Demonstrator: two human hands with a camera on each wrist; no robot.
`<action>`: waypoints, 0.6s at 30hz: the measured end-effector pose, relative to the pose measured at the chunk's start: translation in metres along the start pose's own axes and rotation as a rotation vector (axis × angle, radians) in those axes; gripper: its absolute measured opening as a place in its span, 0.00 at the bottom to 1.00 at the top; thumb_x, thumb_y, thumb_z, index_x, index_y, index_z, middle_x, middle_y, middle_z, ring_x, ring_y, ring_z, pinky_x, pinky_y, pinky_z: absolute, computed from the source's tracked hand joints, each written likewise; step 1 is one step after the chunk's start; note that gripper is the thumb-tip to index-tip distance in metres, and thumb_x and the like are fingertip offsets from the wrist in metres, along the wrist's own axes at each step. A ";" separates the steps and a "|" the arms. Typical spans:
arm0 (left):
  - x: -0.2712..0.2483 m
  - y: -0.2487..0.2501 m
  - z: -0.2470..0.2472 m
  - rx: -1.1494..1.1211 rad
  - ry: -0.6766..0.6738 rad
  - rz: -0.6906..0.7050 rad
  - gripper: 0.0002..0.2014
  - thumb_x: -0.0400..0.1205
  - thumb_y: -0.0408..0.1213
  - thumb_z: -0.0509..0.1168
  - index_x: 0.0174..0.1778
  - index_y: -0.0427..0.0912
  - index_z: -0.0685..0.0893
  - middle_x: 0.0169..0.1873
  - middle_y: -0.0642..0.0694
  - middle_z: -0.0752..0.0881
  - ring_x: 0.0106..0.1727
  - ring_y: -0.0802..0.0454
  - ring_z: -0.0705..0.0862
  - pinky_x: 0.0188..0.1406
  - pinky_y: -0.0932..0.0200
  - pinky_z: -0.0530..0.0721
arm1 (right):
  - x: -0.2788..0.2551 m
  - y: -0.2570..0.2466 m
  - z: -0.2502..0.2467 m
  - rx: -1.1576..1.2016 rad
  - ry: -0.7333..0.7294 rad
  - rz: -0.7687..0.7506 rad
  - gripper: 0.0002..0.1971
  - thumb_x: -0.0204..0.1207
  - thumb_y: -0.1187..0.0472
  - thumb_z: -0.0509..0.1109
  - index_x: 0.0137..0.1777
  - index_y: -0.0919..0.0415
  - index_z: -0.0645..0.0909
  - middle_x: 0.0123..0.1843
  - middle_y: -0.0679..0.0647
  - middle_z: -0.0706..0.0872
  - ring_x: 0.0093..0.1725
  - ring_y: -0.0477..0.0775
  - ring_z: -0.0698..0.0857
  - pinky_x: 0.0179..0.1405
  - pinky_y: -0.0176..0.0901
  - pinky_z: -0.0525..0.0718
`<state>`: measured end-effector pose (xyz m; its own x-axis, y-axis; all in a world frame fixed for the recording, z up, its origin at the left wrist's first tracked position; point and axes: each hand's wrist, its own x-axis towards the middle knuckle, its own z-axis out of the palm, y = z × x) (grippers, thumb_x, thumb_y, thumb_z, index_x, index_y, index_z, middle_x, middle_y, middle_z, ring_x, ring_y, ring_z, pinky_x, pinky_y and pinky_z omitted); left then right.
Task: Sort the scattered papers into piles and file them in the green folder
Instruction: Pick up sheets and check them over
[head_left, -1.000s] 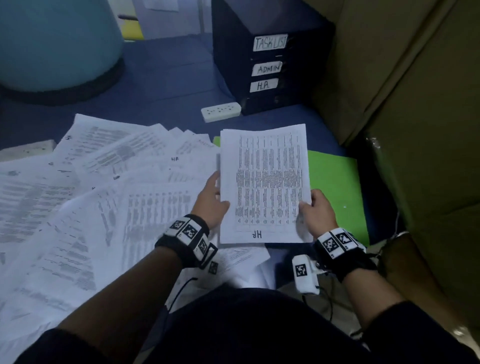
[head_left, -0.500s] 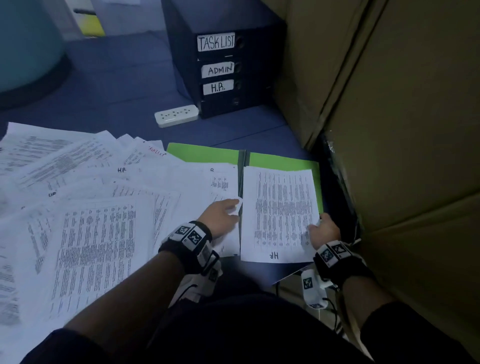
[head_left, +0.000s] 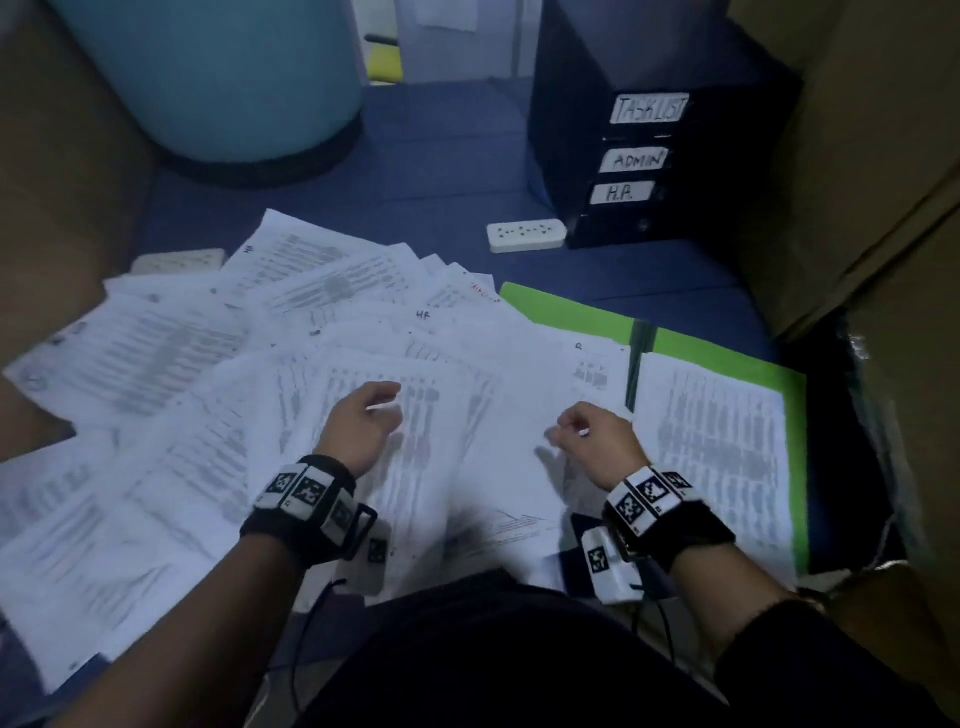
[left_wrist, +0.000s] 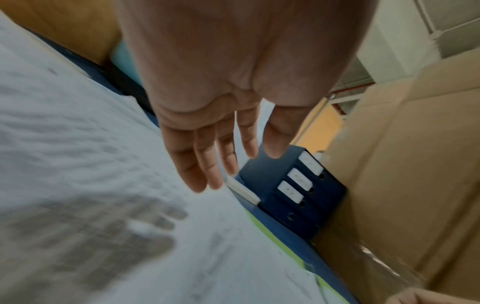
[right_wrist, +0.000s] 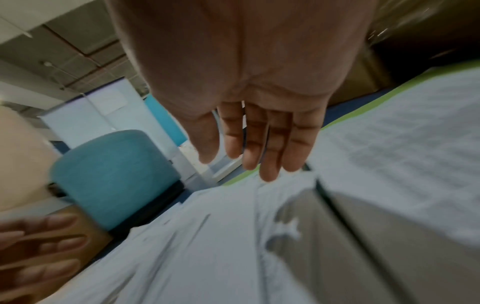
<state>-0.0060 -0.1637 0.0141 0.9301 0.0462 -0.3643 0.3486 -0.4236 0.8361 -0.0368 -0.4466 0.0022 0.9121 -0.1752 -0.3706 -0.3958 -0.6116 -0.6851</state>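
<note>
Though both hands empty and loose-fingered, scattered papers (head_left: 218, 395) across blue floor (head_left: 426, 171).

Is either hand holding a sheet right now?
No, the left hand and right hand both hang open above the papers, fingers gripping nothing.
</note>
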 end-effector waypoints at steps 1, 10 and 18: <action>-0.001 -0.011 -0.015 0.025 0.048 -0.023 0.16 0.82 0.33 0.64 0.67 0.45 0.80 0.65 0.48 0.81 0.63 0.48 0.81 0.62 0.53 0.78 | 0.000 -0.011 0.015 -0.017 -0.046 -0.029 0.06 0.75 0.59 0.73 0.48 0.59 0.83 0.43 0.50 0.86 0.46 0.49 0.82 0.38 0.33 0.71; -0.015 -0.084 -0.083 0.201 -0.021 -0.144 0.26 0.80 0.34 0.66 0.75 0.44 0.72 0.74 0.47 0.75 0.75 0.47 0.71 0.73 0.52 0.66 | -0.020 -0.075 0.127 -0.214 -0.202 0.159 0.30 0.70 0.48 0.77 0.64 0.65 0.71 0.56 0.57 0.80 0.47 0.53 0.77 0.35 0.40 0.75; -0.014 -0.094 -0.099 0.176 -0.137 -0.084 0.25 0.81 0.36 0.66 0.75 0.44 0.72 0.73 0.46 0.76 0.74 0.49 0.72 0.69 0.56 0.66 | -0.033 -0.088 0.152 -0.075 0.081 0.199 0.14 0.75 0.67 0.72 0.52 0.63 0.67 0.38 0.55 0.76 0.30 0.48 0.72 0.22 0.37 0.67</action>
<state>-0.0402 -0.0349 -0.0184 0.8701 -0.0301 -0.4920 0.3873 -0.5755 0.7202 -0.0487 -0.2699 -0.0203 0.8236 -0.3575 -0.4403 -0.5625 -0.6142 -0.5535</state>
